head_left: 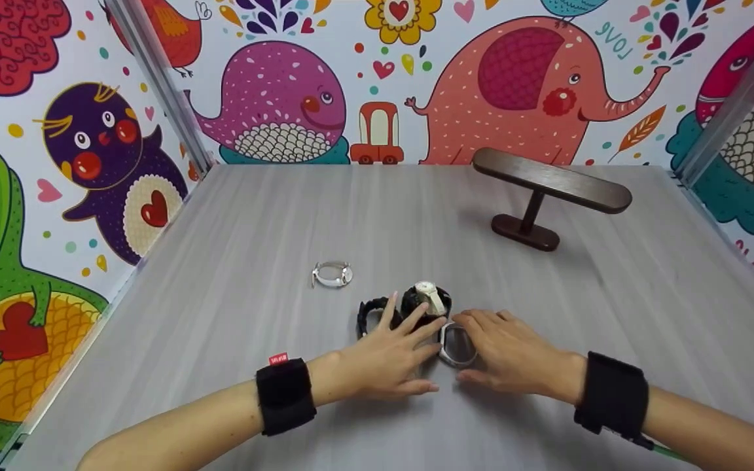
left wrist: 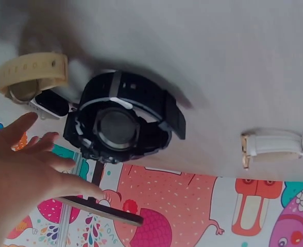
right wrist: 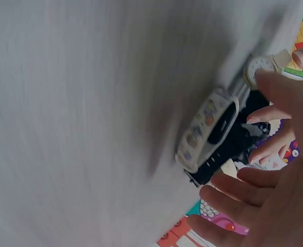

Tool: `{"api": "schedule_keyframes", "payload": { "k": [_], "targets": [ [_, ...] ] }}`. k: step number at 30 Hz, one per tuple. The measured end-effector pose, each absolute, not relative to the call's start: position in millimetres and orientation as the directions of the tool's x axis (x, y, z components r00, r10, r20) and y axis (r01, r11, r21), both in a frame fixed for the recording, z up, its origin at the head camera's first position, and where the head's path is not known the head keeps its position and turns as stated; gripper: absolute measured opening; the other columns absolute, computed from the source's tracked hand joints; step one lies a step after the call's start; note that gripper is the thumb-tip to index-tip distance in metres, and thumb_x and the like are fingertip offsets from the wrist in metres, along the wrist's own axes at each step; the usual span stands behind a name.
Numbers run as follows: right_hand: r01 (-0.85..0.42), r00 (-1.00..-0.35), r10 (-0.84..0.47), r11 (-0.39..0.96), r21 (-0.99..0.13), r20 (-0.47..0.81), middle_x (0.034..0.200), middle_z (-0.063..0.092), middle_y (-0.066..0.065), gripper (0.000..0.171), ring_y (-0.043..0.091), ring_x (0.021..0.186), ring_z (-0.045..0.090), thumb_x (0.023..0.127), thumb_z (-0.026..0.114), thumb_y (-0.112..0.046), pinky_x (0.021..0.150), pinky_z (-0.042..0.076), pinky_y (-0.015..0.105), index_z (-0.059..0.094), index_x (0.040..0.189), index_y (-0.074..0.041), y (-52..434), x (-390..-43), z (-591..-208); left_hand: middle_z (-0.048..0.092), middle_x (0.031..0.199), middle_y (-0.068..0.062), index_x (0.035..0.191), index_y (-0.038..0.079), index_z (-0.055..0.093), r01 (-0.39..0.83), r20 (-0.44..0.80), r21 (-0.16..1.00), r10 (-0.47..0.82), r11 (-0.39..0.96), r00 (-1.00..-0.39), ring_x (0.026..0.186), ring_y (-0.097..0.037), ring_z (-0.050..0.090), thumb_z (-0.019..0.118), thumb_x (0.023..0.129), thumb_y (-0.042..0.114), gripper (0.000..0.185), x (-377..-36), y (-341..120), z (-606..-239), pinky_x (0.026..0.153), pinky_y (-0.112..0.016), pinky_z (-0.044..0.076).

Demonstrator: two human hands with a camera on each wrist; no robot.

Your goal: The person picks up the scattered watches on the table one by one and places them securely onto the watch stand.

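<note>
Sitting close together on the counter (head_left: 252,229) are black watch straps (left wrist: 97,92), a cream watch (head_left: 438,304) and a picture-band watch (right wrist: 195,139). The left hand (head_left: 383,356) is at seven o'clock from this bunch, loose and free, its fingers spread over part of it. The right hand (head_left: 514,353) is at about four o'clock, loose and free too, its fingers beside the picture-band watch; I cannot tell if they touch it. A white watch (left wrist: 278,144) lies apart at ten o'clock, and a brown stand (head_left: 547,182) is between one and two o'clock.
</note>
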State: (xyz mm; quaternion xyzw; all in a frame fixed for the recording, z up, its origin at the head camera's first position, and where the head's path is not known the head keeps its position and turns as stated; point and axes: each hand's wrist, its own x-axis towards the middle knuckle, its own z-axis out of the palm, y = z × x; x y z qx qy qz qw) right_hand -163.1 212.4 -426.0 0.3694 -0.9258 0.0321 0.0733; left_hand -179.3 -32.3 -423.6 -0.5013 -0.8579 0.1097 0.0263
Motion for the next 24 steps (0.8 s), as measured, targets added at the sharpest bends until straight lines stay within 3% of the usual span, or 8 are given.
{"api": "schedule_keyframes", "payload": {
  "k": [13, 17, 24],
  "targets": [
    [-0.669, -0.735, -0.651, 0.742, -0.043, 0.191, 0.102, 0.061, 0.01, 0.055, 0.024, 0.089, 0.061, 0.076, 0.086, -0.031, 0.08, 0.058, 0.041, 0.056, 0.111, -0.002, 199, -167, -436, 0.036, 0.162, 0.004, 0.15, 0.025, 0.047, 0.851, -0.157, -0.312, 0.861, 0.422, -0.484, 0.152, -0.038, 0.026, 0.026, 0.099, 0.07, 0.071, -178, -30, -424, 0.116, -0.071, 0.023],
    [-0.656, -0.75, -0.628, 0.748, -0.106, 0.209, 0.1, 0.058, 0.008, 0.055, 0.022, 0.087, 0.059, 0.072, 0.09, -0.024, 0.076, 0.057, 0.039, 0.055, 0.108, -0.001, 197, -168, -435, 0.038, 0.161, 0.006, 0.15, 0.025, 0.047, 0.852, -0.16, -0.323, 0.863, 0.413, -0.479, 0.153, -0.037, 0.027, 0.026, 0.099, 0.071, 0.071, -178, -30, -424, 0.116, -0.071, 0.024],
    [-0.554, -0.832, -0.536, 0.789, -0.266, 0.146, 0.093, 0.052, 0.004, 0.058, 0.016, 0.083, 0.051, 0.065, 0.093, -0.021, 0.069, 0.051, 0.034, 0.056, 0.105, -0.001, 194, -166, -431, 0.038, 0.161, 0.008, 0.151, 0.026, 0.046, 0.85, -0.163, -0.352, 0.868, 0.393, -0.469, 0.153, -0.035, 0.025, 0.026, 0.098, 0.072, 0.073, -176, -30, -421, 0.116, -0.072, 0.023]
  ]
}}
